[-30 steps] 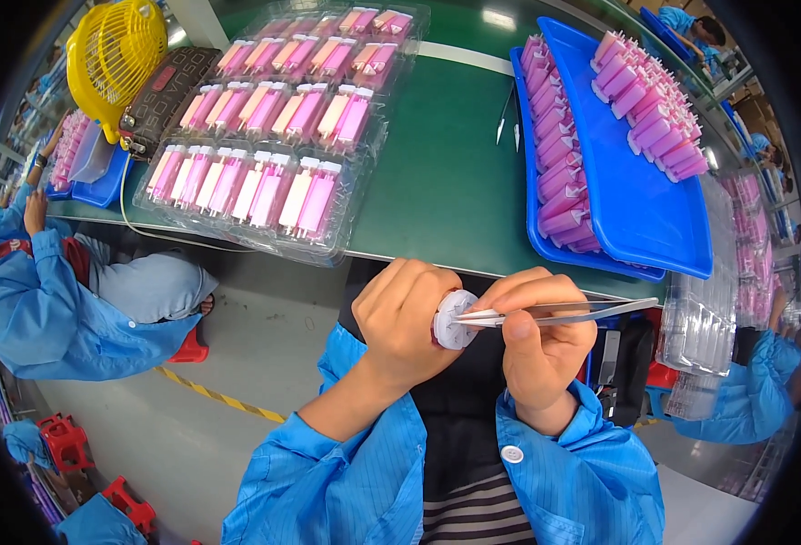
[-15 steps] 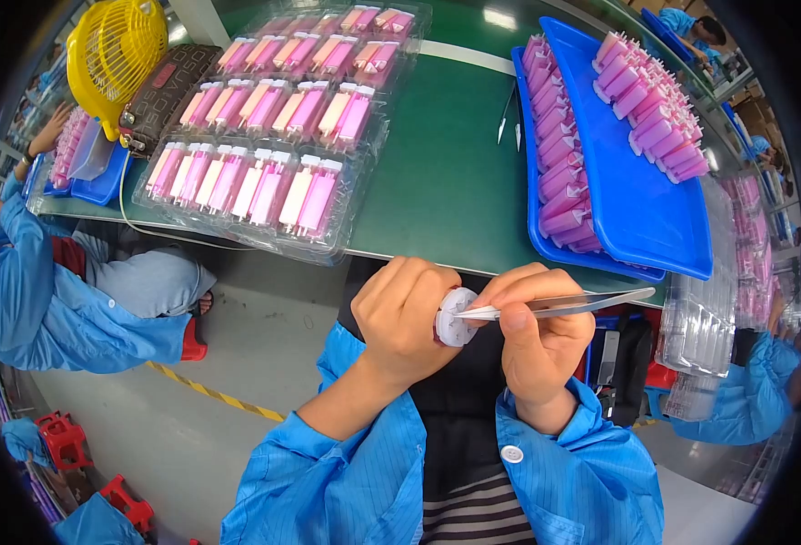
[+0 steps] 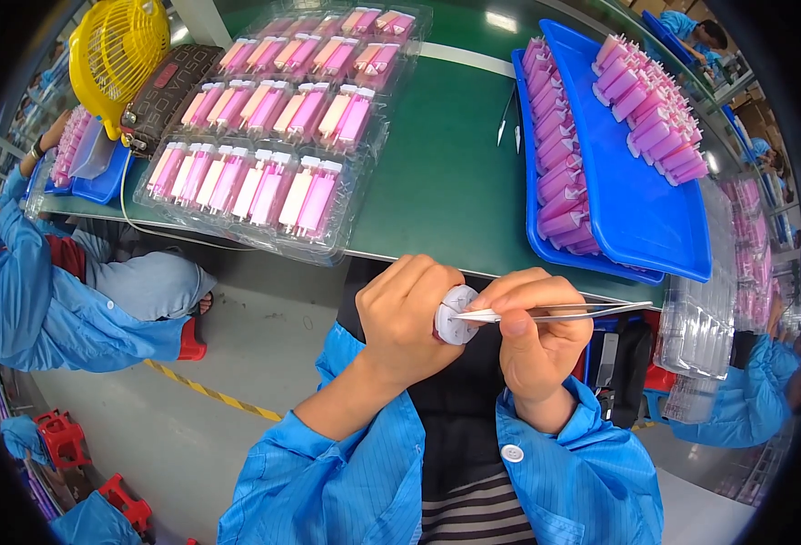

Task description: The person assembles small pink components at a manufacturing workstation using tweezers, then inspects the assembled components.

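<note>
In front of the bench edge, my left hand (image 3: 407, 313) is closed in a fist around a part with a round white end (image 3: 451, 325). That disc faces right and has small holes or marks; the rest of the part is hidden in the fist. Metal tweezers (image 3: 600, 310) lie between the thumb and fingers of my right hand (image 3: 541, 341). Their pale tips point left and meet the face of the disc; whether they grip anything there is too small to tell. The joined end sticks out to the right.
Clear plastic trays (image 3: 346, 195) of paired pink and cream blocks cover the bench's left. Blue trays (image 3: 632, 218) with pink pieces (image 3: 659, 127) stand at the right. More tweezers (image 3: 502, 123) lie beside them. A yellow fan (image 3: 114, 54) stands far left. Co-workers (image 3: 82, 291) sit both sides.
The tweezers have rolled in my right fingers, so their two arms now show edge-on with a gap between. My left hand has barely moved.
</note>
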Demonstrator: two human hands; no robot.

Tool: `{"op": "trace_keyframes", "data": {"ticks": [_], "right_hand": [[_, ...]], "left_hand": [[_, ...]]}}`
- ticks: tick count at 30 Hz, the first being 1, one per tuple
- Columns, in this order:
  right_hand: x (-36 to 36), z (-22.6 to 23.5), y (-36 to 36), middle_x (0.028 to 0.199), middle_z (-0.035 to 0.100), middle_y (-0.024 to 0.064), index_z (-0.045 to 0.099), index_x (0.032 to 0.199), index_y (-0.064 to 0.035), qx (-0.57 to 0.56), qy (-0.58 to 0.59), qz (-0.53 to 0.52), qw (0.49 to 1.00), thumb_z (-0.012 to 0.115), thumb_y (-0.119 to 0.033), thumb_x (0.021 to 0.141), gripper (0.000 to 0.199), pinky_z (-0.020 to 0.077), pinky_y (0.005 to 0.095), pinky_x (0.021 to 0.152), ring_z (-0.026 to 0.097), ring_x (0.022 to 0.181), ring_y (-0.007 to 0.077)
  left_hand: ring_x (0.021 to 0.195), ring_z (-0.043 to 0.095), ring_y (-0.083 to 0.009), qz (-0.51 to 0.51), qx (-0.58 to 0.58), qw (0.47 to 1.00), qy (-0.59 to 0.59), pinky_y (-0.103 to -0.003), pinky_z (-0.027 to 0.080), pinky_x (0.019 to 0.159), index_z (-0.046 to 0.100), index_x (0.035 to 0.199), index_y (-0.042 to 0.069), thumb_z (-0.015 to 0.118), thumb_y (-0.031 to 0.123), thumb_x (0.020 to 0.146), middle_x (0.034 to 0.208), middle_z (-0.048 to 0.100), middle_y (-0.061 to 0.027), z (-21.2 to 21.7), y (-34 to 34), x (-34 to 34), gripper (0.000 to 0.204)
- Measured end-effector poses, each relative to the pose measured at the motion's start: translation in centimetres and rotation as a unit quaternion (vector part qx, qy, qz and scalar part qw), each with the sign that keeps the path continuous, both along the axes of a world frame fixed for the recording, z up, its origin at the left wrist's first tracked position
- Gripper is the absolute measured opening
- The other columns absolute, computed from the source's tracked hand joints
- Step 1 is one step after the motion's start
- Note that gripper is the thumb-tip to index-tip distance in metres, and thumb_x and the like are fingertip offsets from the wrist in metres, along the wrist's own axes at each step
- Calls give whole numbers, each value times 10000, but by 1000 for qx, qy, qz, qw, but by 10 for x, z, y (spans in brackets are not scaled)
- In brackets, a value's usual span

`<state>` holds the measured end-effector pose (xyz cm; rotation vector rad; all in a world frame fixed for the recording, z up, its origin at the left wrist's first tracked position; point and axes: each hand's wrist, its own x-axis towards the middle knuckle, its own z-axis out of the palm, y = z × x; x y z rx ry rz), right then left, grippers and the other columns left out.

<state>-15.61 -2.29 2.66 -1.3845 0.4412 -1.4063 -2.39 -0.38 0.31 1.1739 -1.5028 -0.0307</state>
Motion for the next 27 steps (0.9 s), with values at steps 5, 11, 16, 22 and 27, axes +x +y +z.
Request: {"op": "trace_keyframes", "data": {"ticks": [5,11,16,22,27], "right_hand": [[0,4,-1,870,681,176,637,890,49,-15,29,-13,999,693,-48,874,114,523,278,710,652,780,194],[-2,11,-3,836,678,152,654,877,31,-81,104,-44,990,719,-19,833,93,508,266,647,642,727,183],[-4,17,-5,832,674,151,654,882,29,-130,171,-43,976,723,-9,820,100,502,263,637,637,716,181],[-6,7,-6,886,666,168,643,909,40,-41,43,-7,998,690,-46,864,107,516,273,678,637,777,184],[-5,6,-8,894,666,169,640,912,43,-28,33,1,999,687,-50,869,113,517,274,687,639,790,188]], "left_hand": [[552,538,-266,4,5,1000,-9,-346,415,489,569,737,47,741,50,625,648,538,-80,-2,0,0,205],[541,522,-251,24,-14,999,-37,-350,391,461,553,721,50,771,114,637,652,516,-66,-3,-1,0,242],[541,522,-251,29,2,999,-46,-351,392,462,552,717,57,760,96,637,652,518,-67,-5,0,1,226],[553,547,-273,-42,20,999,29,-356,418,476,566,718,40,744,16,619,652,542,-84,1,3,-1,205],[562,560,-280,-54,28,997,42,-358,430,485,570,720,33,742,4,617,655,553,-89,2,5,-1,202]]}}
